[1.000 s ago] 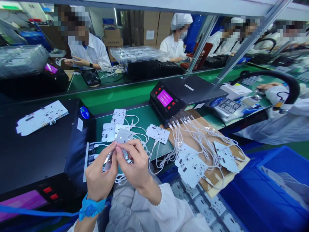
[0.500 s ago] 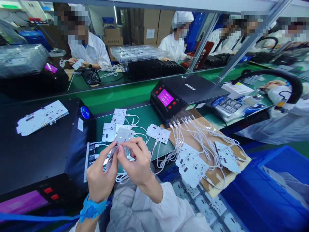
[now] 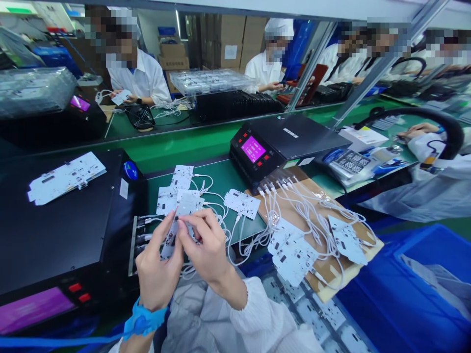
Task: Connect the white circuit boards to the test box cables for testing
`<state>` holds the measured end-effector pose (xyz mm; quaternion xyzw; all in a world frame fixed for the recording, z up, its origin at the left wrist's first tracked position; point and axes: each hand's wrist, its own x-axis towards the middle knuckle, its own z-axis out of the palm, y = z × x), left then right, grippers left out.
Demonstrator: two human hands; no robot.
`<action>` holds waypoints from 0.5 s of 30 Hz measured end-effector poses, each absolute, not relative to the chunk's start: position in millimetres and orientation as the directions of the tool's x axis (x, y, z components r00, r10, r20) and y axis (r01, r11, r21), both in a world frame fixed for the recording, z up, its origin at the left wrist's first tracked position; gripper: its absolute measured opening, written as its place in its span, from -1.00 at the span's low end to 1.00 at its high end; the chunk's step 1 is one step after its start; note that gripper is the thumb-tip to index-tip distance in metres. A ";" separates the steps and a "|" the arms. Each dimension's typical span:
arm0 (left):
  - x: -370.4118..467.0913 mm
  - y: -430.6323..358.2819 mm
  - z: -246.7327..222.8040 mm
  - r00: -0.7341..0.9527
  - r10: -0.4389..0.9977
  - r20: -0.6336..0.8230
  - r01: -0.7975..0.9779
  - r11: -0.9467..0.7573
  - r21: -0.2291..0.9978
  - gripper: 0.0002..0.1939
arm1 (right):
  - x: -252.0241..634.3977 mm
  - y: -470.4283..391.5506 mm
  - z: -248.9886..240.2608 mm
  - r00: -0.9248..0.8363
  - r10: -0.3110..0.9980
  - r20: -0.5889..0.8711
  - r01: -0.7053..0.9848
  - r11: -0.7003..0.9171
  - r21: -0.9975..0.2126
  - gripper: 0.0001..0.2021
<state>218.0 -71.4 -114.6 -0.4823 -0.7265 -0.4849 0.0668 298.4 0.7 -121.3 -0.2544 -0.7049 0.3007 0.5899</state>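
My left hand (image 3: 159, 269) holds a white circuit board (image 3: 170, 240) on edge between thumb and fingers, above the near edge of the bench. At the board's upper end, the thumb and forefinger of my right hand (image 3: 206, 250) pinch together on something small and dark, mostly hidden by the fingertips. Just beyond my hands several white boards (image 3: 167, 200) lie overlapping on the green mat, some with white cables (image 3: 206, 182) plugged in. Another cabled board (image 3: 242, 203) rests to their right. A blue strap (image 3: 143, 319) circles my left wrist.
A black test box (image 3: 66, 220) with stacked boards (image 3: 68, 177) on top stands left. A second box (image 3: 287, 139) with a lit screen feeds many cables over cardboard (image 3: 316, 196) bearing more boards (image 3: 292, 252). A blue bin (image 3: 415, 294) sits right. Co-workers sit opposite and to the right.
The held board has turned in my left hand, and my hands have shifted slightly. My right fingertips stay close at its upper end. Across the bench, a co-worker's hands have moved.
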 end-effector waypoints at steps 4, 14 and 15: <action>221.0 -67.2 -110.9 -0.522 0.619 0.587 0.786 0.080 0.613 -0.66 | 296.3 2.1 -120.9 -0.172 0.714 0.679 0.003 0.689 -0.724 -0.86; 216.1 -55.8 -116.3 -0.686 0.644 0.339 0.440 -0.004 0.898 -0.62 | 299.0 9.9 -117.6 -0.166 0.674 0.720 -0.052 0.723 -0.689 -0.88; 216.5 -55.9 -117.2 -0.697 0.631 0.341 0.451 0.017 0.892 -0.65 | 299.2 9.8 -117.5 -0.160 0.654 0.740 -0.053 0.743 -0.668 -0.87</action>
